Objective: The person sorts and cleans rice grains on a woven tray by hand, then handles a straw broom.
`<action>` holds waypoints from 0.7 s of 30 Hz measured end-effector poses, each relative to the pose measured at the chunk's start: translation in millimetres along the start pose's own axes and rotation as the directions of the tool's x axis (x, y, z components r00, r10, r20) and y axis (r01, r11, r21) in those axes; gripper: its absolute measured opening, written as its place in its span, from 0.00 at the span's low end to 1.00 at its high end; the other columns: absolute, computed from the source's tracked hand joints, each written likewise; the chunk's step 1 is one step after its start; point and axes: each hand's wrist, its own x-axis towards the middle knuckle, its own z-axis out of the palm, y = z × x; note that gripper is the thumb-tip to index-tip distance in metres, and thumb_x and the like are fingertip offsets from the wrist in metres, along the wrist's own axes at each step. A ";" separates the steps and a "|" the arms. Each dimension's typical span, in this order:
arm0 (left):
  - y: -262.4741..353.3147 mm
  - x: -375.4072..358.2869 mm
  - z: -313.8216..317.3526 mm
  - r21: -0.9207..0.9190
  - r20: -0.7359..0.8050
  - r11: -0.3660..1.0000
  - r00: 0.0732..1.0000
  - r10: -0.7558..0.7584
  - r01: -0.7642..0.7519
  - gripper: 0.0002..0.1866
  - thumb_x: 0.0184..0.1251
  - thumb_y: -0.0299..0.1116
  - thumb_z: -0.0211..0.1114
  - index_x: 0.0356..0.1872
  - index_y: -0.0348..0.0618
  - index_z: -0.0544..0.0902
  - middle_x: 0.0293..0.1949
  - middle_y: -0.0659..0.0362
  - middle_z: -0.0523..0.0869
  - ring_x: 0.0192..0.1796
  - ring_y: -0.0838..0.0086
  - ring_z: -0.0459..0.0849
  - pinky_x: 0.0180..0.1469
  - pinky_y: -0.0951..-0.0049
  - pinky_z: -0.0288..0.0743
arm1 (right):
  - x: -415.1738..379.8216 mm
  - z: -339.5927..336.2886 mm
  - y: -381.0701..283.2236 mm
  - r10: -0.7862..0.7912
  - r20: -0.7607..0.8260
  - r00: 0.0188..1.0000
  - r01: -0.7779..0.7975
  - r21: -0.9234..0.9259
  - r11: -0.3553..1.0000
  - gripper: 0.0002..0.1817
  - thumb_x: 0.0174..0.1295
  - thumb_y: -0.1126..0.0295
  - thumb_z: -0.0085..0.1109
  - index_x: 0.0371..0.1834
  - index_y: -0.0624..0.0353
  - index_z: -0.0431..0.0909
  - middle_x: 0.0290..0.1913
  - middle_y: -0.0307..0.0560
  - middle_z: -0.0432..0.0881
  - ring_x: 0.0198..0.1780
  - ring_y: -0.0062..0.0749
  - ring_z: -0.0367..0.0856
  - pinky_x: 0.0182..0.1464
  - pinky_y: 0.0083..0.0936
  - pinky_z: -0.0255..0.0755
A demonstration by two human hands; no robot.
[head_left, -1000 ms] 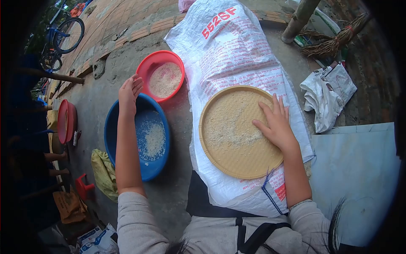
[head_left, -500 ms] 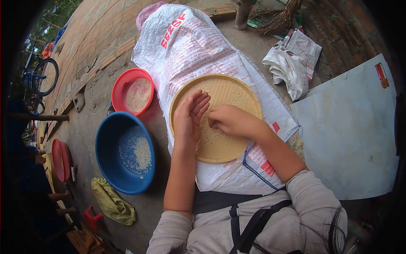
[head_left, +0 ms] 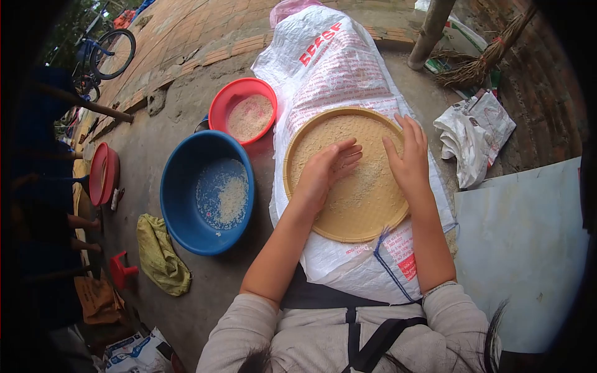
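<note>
A round woven bamboo tray [head_left: 339, 217] lies on a white printed sack [head_left: 336, 74] in front of me, with pale rice grains [head_left: 371, 177] scattered over it. My left hand [head_left: 328, 169] hovers over the left half of the tray, palm turned inward and fingers stretched out. At the right rim is my right hand [head_left: 409, 155], its fingers straight and thumb apart. Both hands are open and hold nothing visible. To the left stand a large blue basin [head_left: 180, 205] and a smaller red basin [head_left: 219, 112], both with grains in them.
A yellow-green cloth sack [head_left: 160, 255] lies below the blue basin, beside a small red stool [head_left: 121, 270]. On the right are a crumpled white bag [head_left: 476, 133], a pale flat sheet [head_left: 522, 255] and a straw broom [head_left: 479, 65]. Another person's feet [head_left: 84, 233] show at far left.
My right hand has moved from the tray's middle to its right rim, its curled fingers now spread. My left hand has come further over the tray. The view has turned slightly left.
</note>
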 end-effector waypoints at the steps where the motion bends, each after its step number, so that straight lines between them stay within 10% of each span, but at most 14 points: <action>1: 1.6 -3.4 2.3 0.167 -0.007 0.985 0.999 0.040 -0.038 0.22 0.72 0.39 0.45 0.58 0.32 0.70 0.54 0.50 0.77 0.58 0.64 0.75 0.60 0.67 0.68 | -3.6 5.0 10.1 0.069 -0.006 0.998 -0.069 -0.129 0.989 0.23 0.59 0.68 0.56 0.59 0.60 0.67 0.56 0.56 0.72 0.58 0.51 0.69 0.59 0.37 0.63; 4: 10.8 -11.0 2.7 0.800 0.139 0.537 0.953 0.267 -0.267 0.15 0.67 0.30 0.53 0.53 0.41 0.77 0.49 0.52 0.81 0.53 0.67 0.79 0.54 0.68 0.71 | -9.3 14.9 26.5 0.194 0.299 0.934 -0.247 0.153 0.957 0.24 0.61 0.70 0.52 0.61 0.61 0.63 0.56 0.59 0.72 0.58 0.52 0.71 0.58 0.36 0.65; 8: 41.9 -20.5 -11.8 0.850 0.324 0.244 0.828 0.458 -0.467 0.13 0.63 0.23 0.56 0.48 0.41 0.79 0.44 0.51 0.83 0.47 0.66 0.82 0.50 0.72 0.73 | -6.0 21.5 26.3 0.181 0.325 0.928 -0.246 0.174 0.953 0.22 0.62 0.72 0.49 0.60 0.62 0.64 0.54 0.61 0.74 0.56 0.51 0.73 0.56 0.35 0.66; 13: 40.9 -22.2 -118.1 0.823 -0.245 0.516 0.673 0.698 -0.236 0.12 0.68 0.29 0.52 0.48 0.36 0.79 0.39 0.54 0.84 0.42 0.75 0.83 0.44 0.76 0.74 | -1.4 19.4 24.1 0.260 0.306 0.916 -0.344 0.264 0.901 0.18 0.63 0.76 0.43 0.57 0.62 0.69 0.51 0.59 0.77 0.53 0.48 0.76 0.55 0.33 0.67; 15: 9.3 -23.1 -169.3 0.773 -0.354 0.633 0.812 0.464 -0.025 0.17 0.69 0.31 0.50 0.56 0.37 0.73 0.49 0.48 0.80 0.51 0.67 0.80 0.53 0.70 0.71 | -2.1 22.2 27.9 0.284 0.323 0.903 -0.371 0.253 0.894 0.18 0.63 0.76 0.42 0.57 0.61 0.69 0.51 0.58 0.77 0.52 0.45 0.77 0.54 0.31 0.68; 18: -31.8 -56.5 -189.2 0.985 -0.170 0.015 0.980 0.104 0.169 0.23 0.68 0.33 0.48 0.63 0.38 0.64 0.64 0.39 0.64 0.66 0.51 0.64 0.65 0.62 0.59 | -1.8 29.1 31.5 0.290 0.308 0.906 -0.378 0.282 0.882 0.18 0.64 0.76 0.42 0.57 0.60 0.69 0.50 0.56 0.78 0.52 0.43 0.77 0.54 0.31 0.68; 21: -50.5 -73.2 -216.4 0.877 -0.479 0.223 0.806 0.347 0.425 0.23 0.68 0.35 0.48 0.63 0.38 0.65 0.62 0.39 0.66 0.64 0.51 0.66 0.64 0.62 0.61 | -0.8 32.4 33.6 0.299 0.316 0.900 -0.394 0.299 0.869 0.18 0.64 0.77 0.41 0.57 0.61 0.69 0.50 0.55 0.78 0.52 0.41 0.77 0.55 0.30 0.67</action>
